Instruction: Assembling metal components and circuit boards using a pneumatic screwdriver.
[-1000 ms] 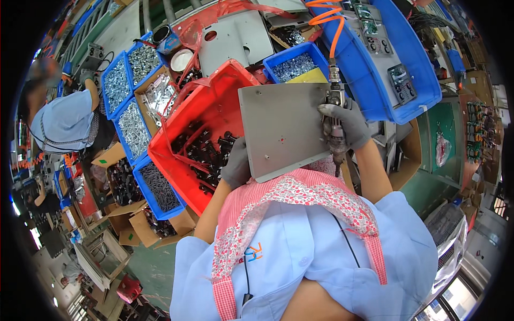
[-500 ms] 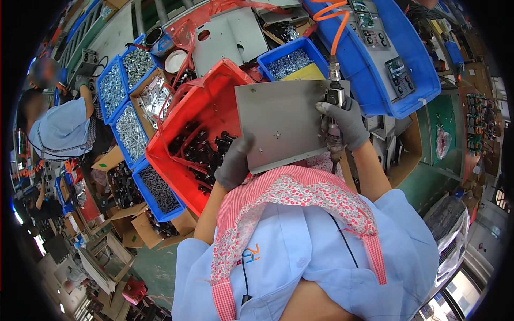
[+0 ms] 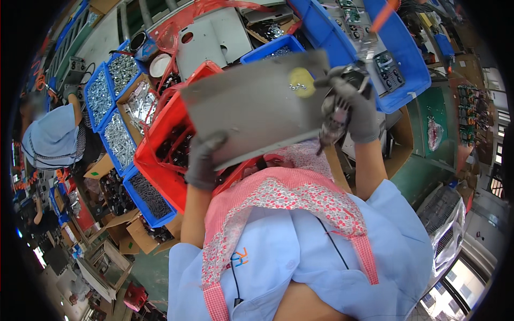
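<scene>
A flat grey sheet-metal panel [image 3: 251, 101] is tilted in front of me, smeared by motion. My left hand [image 3: 202, 160], in a grey glove, is closed on its lower left corner. A round yellow patch [image 3: 304, 75] with several small shiny pieces shows within its right part; whether it lies on the metal or behind a hole I cannot tell. At the panel's right edge my gloved right hand [image 3: 356, 104] is wrapped round a pneumatic screwdriver [image 3: 336, 115], its tip pointing down. An orange air hose [image 3: 383, 18] runs up from the tool. Whether that hand also touches the panel is unclear.
Under the panel, a red bin [image 3: 152, 155] holds black parts. Blue bins of screws [image 3: 119, 134] and small metal pieces [image 3: 100, 93] stand to its left. Other metal panels [image 3: 209, 43] lie behind. A large blue tray [image 3: 412, 80] holds circuit boards; another person [image 3: 51, 134] works at far left.
The panel has shifted left and tilted, its right end raised. My left hand has moved left with it. The screwdriver now leans over, and the yellow patch has come into sight within the panel.
</scene>
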The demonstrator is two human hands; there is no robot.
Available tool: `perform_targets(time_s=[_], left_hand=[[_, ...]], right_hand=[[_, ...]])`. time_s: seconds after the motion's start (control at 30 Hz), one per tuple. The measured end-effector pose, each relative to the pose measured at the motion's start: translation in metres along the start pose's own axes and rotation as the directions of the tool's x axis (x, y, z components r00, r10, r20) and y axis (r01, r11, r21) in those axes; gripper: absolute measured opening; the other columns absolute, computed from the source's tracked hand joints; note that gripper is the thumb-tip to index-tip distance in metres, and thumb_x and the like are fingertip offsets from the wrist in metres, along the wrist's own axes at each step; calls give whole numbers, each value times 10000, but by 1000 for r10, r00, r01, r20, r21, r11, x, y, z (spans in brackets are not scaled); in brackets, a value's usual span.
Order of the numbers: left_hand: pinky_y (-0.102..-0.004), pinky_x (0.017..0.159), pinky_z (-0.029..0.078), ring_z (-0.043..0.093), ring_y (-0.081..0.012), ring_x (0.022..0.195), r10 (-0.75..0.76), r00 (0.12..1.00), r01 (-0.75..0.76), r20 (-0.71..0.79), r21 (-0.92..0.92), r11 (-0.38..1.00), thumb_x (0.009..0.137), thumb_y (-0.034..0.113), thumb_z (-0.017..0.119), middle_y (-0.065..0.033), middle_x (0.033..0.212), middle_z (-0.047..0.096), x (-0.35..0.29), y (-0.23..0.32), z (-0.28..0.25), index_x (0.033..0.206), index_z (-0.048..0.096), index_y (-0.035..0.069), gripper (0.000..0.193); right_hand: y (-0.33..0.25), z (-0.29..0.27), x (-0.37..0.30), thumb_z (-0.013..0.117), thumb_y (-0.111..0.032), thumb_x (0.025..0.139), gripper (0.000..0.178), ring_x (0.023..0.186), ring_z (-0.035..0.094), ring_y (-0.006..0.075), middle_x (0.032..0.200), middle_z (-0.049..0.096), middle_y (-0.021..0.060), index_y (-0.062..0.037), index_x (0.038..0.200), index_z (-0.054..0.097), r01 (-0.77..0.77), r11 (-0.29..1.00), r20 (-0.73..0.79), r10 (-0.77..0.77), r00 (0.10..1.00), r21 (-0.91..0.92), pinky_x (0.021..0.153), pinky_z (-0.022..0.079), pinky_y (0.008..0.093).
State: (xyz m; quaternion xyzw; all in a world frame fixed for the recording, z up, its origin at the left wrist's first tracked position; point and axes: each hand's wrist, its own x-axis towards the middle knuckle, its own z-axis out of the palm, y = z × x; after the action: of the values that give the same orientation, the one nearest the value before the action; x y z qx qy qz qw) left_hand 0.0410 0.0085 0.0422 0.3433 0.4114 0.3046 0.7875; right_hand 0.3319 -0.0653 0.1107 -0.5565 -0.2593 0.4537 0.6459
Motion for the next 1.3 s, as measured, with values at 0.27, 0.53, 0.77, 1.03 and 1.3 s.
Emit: perform_targets(time_s=[0.27,0.53,0.77,1.03,1.3], left_hand=[[-418,926,510,588,-281,1073,89,995,-100,-46,-501,859,812,14,545,-144,1168,582,7,7,-55,1206,509,-26,398],[-450,990,468,584,-313,1078,-33,993,-47,-114,-626,778,849,26,526,-177,1173,574,12,-12,-53,1172,504,-81,341],[-333,941,495,604,-217,1017,-18,989,-32,-148,-328,944,916,39,473,-147,1105,598,18,-13,-32,1097,549,-103,243],[-376,960,497,596,-264,1056,18,980,-62,-200,-213,975,893,7,480,-177,1150,581,25,-26,-43,1146,512,-108,279],[-440,1020,460,539,-336,1161,-182,969,39,-166,-625,779,878,-13,464,-233,1247,517,30,-14,-28,1241,435,-112,377]], right_hand=[[10,-28,65,591,-7,816,151,562,598,151,780,649,156,-2,964,561,354,930,-168,-335,927,96,525,493,274],[84,-35,124,600,68,756,194,567,593,120,762,645,125,1,935,561,413,909,-209,-414,886,-49,498,472,243],[123,-36,145,625,77,714,152,587,592,98,722,638,59,-7,836,592,402,911,-255,-413,874,-95,526,484,239],[143,-42,148,591,110,728,227,586,582,105,777,640,114,6,929,567,424,891,-224,-451,864,-162,489,451,225],[167,-52,138,569,132,738,268,591,583,109,817,645,132,3,973,557,437,871,-184,-478,859,-224,478,454,231]])
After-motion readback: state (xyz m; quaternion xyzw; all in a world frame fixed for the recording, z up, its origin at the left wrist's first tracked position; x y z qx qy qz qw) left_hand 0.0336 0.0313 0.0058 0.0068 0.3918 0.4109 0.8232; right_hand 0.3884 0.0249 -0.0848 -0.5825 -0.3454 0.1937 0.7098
